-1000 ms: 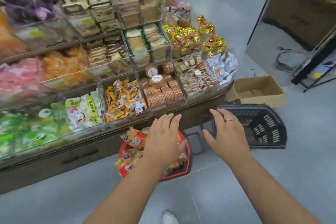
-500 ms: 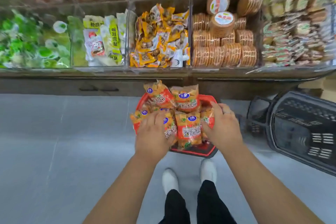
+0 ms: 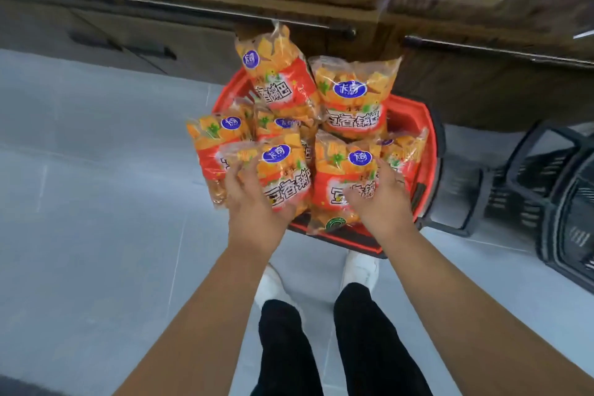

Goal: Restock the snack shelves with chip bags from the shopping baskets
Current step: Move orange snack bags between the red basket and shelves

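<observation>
Within left hand [image 3: 254, 202] and right hand [image 3: 384, 206] fingers [image 3: 235, 173] sit chip bags [image 3: 284, 178].

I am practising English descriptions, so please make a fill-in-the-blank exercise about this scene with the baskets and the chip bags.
1. The chip bags are piled in a ____ basket.
2. To its right is a ____ basket.
3. The left hand and the right hand each hold one chip ____.
4. The person wears ____ shoes.
Missing words: red; black; bag; white.
</observation>
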### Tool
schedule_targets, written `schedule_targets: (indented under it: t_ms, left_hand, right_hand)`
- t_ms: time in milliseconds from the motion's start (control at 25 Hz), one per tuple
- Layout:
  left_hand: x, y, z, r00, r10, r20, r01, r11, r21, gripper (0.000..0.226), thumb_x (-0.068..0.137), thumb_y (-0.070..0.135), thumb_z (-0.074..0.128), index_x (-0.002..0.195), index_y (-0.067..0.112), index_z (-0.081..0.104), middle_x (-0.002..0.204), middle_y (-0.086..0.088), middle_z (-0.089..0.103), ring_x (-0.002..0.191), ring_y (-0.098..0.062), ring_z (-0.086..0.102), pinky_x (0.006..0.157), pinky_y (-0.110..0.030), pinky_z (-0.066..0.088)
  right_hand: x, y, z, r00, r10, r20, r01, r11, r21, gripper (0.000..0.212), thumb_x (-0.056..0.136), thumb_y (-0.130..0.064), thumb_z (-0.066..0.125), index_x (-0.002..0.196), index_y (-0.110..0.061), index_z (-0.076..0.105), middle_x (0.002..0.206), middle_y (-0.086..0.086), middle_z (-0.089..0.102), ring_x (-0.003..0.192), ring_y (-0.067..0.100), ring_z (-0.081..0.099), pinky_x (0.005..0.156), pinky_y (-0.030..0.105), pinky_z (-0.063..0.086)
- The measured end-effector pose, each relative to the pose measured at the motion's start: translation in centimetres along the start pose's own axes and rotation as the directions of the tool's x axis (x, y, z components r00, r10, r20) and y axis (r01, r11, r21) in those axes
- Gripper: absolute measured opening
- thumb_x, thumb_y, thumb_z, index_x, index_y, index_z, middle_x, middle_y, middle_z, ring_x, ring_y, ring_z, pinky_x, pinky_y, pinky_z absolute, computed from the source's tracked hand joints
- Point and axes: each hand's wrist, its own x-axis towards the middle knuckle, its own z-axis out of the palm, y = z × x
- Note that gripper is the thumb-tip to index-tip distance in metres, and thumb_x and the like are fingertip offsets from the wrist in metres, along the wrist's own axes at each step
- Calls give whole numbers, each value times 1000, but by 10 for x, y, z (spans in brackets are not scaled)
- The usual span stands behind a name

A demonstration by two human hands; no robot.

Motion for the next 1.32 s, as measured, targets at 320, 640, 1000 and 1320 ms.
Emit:
schedule_targets:
  t_ms: [320, 640, 1000, 1320]
  left_hand:
    - [27, -25, 35, 953, -297, 61, 300, 894, -332, 100, 64, 39, 88, 145, 21, 33, 136, -3, 48, 123, -19, 50, 106, -39, 41]
    - [27, -28, 28, 943, -308, 121, 322, 768, -553, 92, 64, 17, 90, 139, 25, 37, 117, 8, 64, 106, -14, 63, 94, -36, 52]
    - [0, -5, -48, 948, -254, 192, 312, 630, -711, 74, 65, 10, 88, 126, 26, 48, 108, 6, 70, 88, -11, 72, 63, -26, 58]
    - [-52, 30, -236, 975, -217, 54, 167, 545, -821, 86, 48, 35, 94, 123, 30, 52, 110, 5, 71, 93, -20, 72, 82, -43, 59]
  right_hand:
    - [35, 17, 30, 987, 139, 79, -157, 933, 323, 103, 52, -48, 89, 140, -26, 39, 126, -7, 63, 117, 21, 59, 104, 45, 45]
    - [38, 21, 21, 967, 99, 235, -189, 897, 401, 94, 59, -45, 89, 134, -25, 37, 123, -9, 59, 113, 16, 57, 98, 37, 46]
    - [-10, -20, -47, 919, -41, 392, -229, 753, 616, 65, 78, -7, 75, 132, -21, 41, 114, 7, 71, 95, 28, 72, 75, 46, 60]
    - [-126, -178, -120, 893, -334, 300, 50, 738, 673, 77, 57, -21, 83, 121, -24, 41, 109, 4, 68, 83, 22, 74, 63, 39, 60]
